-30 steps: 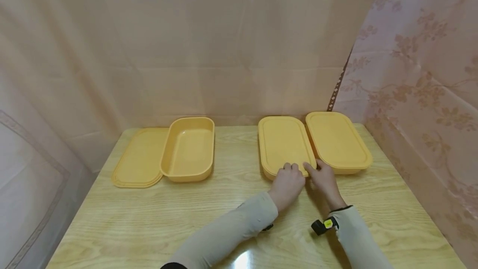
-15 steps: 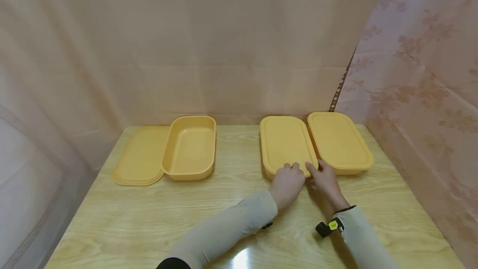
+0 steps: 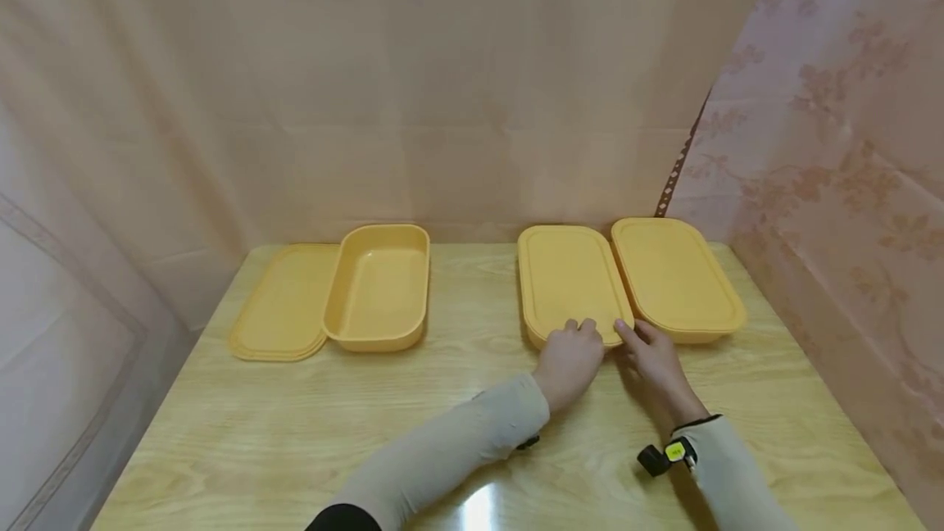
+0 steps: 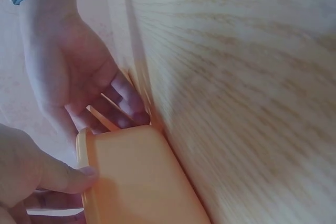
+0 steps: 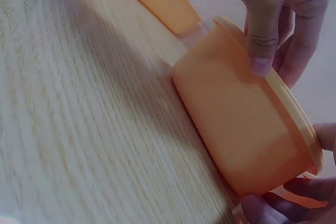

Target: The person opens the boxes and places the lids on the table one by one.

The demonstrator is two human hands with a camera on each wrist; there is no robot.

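Observation:
A yellow lidded food container (image 5: 231,114) stands right of the table's middle in the head view, its lid (image 3: 571,281) lying level on top. My left hand (image 3: 568,363) pinches the lid at the front edge; in the right wrist view its thumb (image 5: 260,64) presses against the rim from the front, fingers over the top. At the front right corner, my right hand (image 3: 660,363) holds the container, thumb on the lid and fingers (image 4: 123,108) reaching around the side. A second lidded container (image 3: 678,277) sits close along its right side.
Left on the wooden table (image 3: 472,400) stands an uncovered yellow container (image 3: 376,289), its edge overlapping loose lids (image 3: 283,301) stacked flat beside it. A beige curtain (image 3: 472,88) hangs behind the table, and a floral one (image 3: 848,187) hangs along the right.
My right hand has shifted slightly right at the container's corner. The left hand keeps its place on the lid's front edge. The whole head view has drifted a little.

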